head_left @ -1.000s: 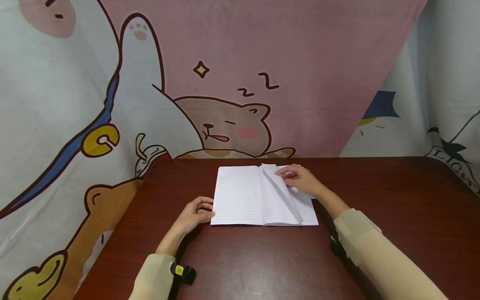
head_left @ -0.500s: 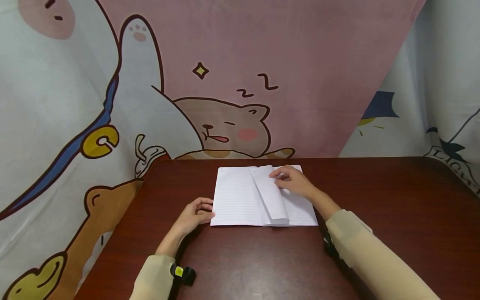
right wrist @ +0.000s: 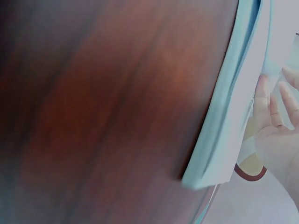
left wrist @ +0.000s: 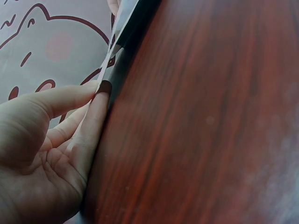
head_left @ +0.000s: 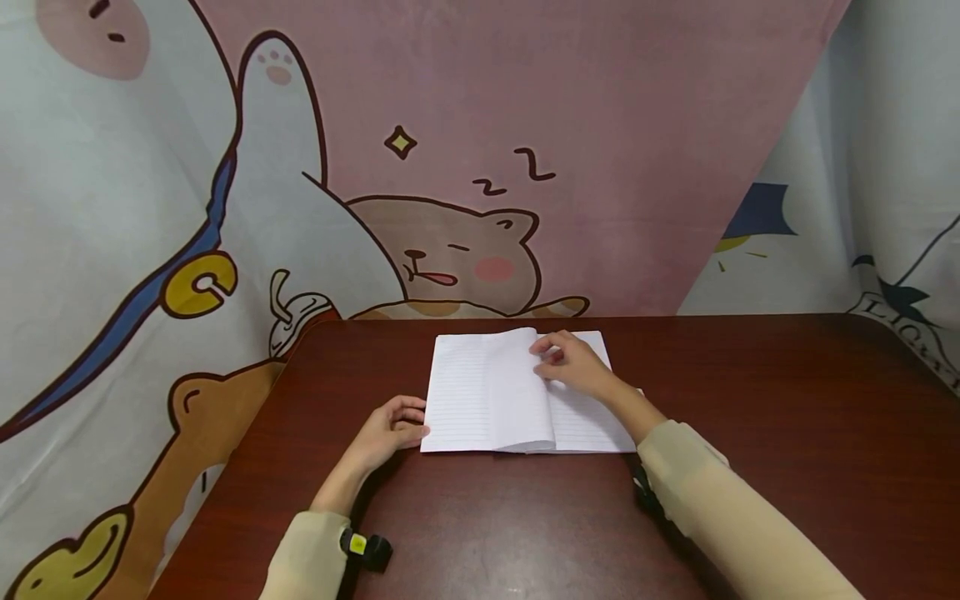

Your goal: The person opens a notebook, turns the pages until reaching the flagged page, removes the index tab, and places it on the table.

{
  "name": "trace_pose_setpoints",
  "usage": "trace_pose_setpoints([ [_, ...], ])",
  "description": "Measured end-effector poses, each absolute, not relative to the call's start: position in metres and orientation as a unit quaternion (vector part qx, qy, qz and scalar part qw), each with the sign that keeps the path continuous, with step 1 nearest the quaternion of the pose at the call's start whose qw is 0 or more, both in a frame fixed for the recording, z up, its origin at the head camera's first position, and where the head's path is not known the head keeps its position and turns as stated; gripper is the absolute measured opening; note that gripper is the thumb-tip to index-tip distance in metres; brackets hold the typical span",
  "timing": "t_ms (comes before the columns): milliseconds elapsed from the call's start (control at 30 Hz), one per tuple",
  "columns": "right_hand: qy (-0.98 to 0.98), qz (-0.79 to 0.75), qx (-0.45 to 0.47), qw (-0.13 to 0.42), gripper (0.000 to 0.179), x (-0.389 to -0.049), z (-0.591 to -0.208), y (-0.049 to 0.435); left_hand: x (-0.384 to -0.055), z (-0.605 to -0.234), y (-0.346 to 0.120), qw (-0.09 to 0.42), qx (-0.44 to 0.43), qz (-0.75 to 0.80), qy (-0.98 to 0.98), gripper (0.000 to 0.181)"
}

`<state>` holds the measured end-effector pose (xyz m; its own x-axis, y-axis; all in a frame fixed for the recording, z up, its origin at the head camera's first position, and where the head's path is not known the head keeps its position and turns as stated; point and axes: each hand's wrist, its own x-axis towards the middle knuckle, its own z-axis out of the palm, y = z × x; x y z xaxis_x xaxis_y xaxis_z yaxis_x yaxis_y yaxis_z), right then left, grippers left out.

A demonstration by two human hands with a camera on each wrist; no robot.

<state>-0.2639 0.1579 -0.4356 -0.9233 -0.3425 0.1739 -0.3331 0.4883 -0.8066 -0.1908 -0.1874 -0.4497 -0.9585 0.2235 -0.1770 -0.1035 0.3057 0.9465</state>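
A notebook with lined pages point(head_left: 459, 392) lies spread open on the table. Its left edge is pinched by my left hand point(head_left: 386, 433), thumb above and fingers beneath; the left wrist view shows the thumb point(left wrist: 70, 99) against the thin edge. One page point(head_left: 519, 392) stands raised and bowed over the middle, leaning left. The fingertips of my right hand point(head_left: 573, 364) touch that page's right edge near the top. In the right wrist view the right hand point(right wrist: 280, 126) has its fingers fairly straight and apart, one fingertip against the paper.
The dark red-brown wooden table point(head_left: 787, 433) extends around the notebook. Behind it hangs a cartoon-printed cloth point(head_left: 637, 167). A black device with a yellow patch point(head_left: 366, 547) is strapped at the left sleeve.
My right hand has moved left, bringing the page from the right side over to the notebook's middle. The left hand stays at the left edge.
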Motion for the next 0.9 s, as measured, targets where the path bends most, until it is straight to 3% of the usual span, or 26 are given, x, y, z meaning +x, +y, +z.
trace_pose_setpoints([
  [400, 0.842, -0.506, -0.183, 0.037, 0.027, -0.261, -0.433, 0.141, -0.189, -0.450, -0.187, 0.137, 0.043, 0.591, 0.794, 0.045],
  [633, 0.857, -0.465, -0.223, 0.022, 0.026, -0.260, -0.433, 0.135, -0.191, -0.452, -0.187, 0.134, 0.033, 0.591, 0.795, 0.041],
  [900, 0.857, -0.446, -0.253, 0.054, 0.021, -0.256, -0.429, 0.132, -0.190, -0.452, -0.186, 0.136, 0.024, 0.593, 0.793, 0.040],
])
